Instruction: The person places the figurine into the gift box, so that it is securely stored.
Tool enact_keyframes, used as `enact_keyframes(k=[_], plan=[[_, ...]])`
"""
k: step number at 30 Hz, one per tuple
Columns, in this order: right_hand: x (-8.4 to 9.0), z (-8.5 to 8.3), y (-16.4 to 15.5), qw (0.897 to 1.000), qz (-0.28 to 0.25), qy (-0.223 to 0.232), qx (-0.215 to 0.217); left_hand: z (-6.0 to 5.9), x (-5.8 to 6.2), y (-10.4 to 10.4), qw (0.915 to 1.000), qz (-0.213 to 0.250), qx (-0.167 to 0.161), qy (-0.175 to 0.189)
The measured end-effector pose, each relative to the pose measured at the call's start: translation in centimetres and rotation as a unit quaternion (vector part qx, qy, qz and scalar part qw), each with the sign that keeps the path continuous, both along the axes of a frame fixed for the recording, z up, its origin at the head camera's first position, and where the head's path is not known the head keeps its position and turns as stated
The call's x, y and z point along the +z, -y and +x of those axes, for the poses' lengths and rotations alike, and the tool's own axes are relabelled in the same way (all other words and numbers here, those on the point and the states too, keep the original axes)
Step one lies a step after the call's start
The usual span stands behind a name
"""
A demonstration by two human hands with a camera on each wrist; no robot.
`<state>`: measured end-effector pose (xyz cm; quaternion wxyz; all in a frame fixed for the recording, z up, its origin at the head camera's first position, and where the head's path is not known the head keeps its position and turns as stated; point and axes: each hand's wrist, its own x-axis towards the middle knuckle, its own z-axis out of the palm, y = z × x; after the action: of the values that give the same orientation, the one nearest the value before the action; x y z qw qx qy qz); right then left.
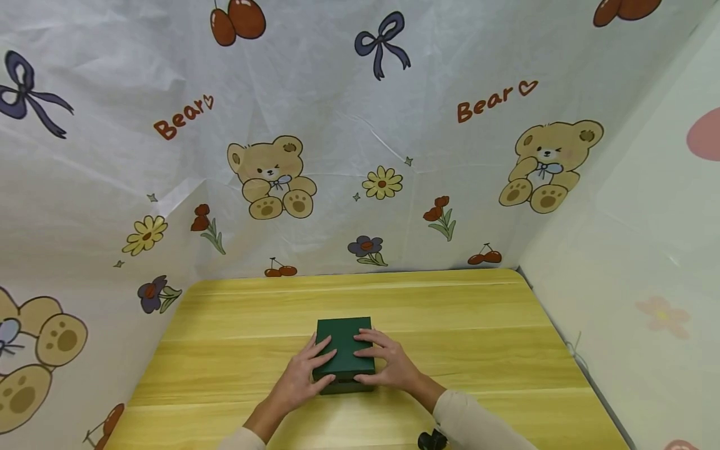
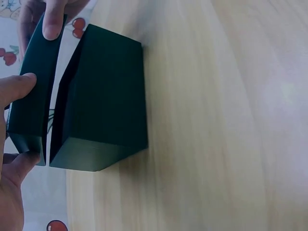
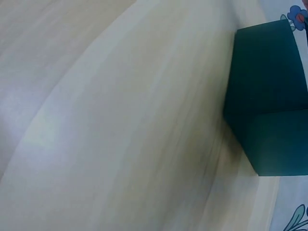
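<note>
Two hands meet on a dark green box [image 1: 344,355] that sits on a yellow wooden table [image 1: 484,337], near the table's front and about midway across its width. Bare wood runs wide on both sides of the box and behind it, up to the far edge where a printed cloth backdrop [image 1: 360,156] of bears, bows and flowers rises; the same sheeting closes off the left side, and a pale wall [image 1: 635,250] with faint flowers stands along the right edge. The table's far right corner is rounded. The left hand [image 1: 300,375] lies on the box's left side, fingers spread over the top and thumb down at the near edge; the right hand [image 1: 390,362] mirrors it on the right side. The left wrist view shows the lid [image 2: 31,101] lifted clear of the base [image 2: 106,110], a slim gap between them, with the left thumb and fingers pinching the lid's edges and a right fingertip [image 2: 53,21] pressed on its far end. Whether the right fingers curl round the lid cannot be told. The box is plain, matte, deep green, rectangular with crisp corners, no print or label in sight; the right wrist view shows only one such corner [image 3: 269,110] resting flat on the wood.
</note>
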<state>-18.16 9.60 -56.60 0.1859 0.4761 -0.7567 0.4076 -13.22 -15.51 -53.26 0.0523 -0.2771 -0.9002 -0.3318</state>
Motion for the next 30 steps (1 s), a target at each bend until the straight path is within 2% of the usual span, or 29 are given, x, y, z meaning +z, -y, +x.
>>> enact_keyframes(k=[7,14,20,30], plan=[[-0.5,0.0,0.0,1.0,-0.002,-0.008,0.016,0.4,-0.7,-0.1,0.9994,-0.014,0.007,-0.031],[-1.0,0.0,-0.1,1.0,0.008,-0.01,0.018,0.8,-1.1,-0.2,0.9995,-0.016,0.009,-0.025],[-1.2,0.1,0.0,1.0,0.015,-0.016,0.018,0.9,-1.3,-0.3,0.9988,-0.043,0.015,-0.017],[-1.7,0.0,-0.1,0.999,0.025,-0.018,0.014,0.8,-1.7,-0.2,0.9981,-0.058,0.014,-0.009]])
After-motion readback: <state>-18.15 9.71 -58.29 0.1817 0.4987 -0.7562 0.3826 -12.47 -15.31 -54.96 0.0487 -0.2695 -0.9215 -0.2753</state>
